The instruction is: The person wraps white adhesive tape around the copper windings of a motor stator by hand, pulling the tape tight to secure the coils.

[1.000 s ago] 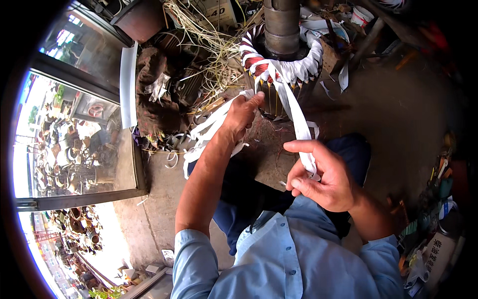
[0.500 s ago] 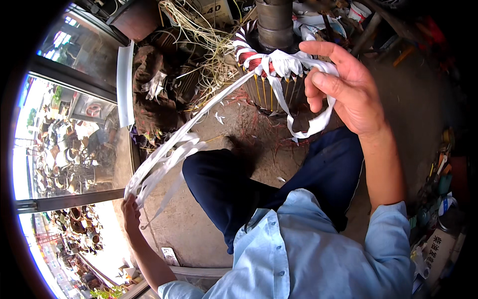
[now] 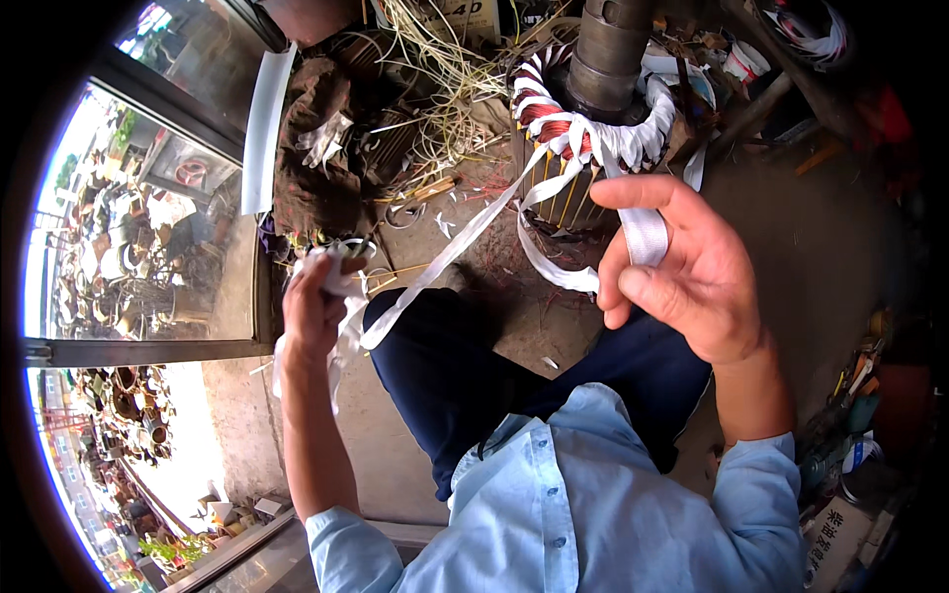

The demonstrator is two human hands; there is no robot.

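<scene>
A wound motor core (image 3: 554,198) stands on end in front of me, with a thick dark metal shaft (image 3: 605,59) rising from its middle. Its red wire coils (image 3: 550,128) are bound round with white cloth tape (image 3: 638,138), and yellow strips show in the slots below. Near the core's front, my right hand (image 3: 692,277) grips a tape strand between thumb and fingers, its index finger stretched out. My left hand (image 3: 318,304), beside my left knee, is closed round a bunched length of tape. From there a loose strand (image 3: 435,267) slants up to the coils.
Tangled pale cord (image 3: 445,89) and a dark stained cloth (image 3: 321,148) lie at the far left. Glass panes (image 3: 178,217) line the left side. Scraps of wire and tape litter the floor (image 3: 465,212). Tools and a box (image 3: 840,534) are along the right.
My left hand has risen and come in toward my left knee, so the taut tape now hangs slacker. The right hand sits lower, and the view has shifted, moving the core rightward.
</scene>
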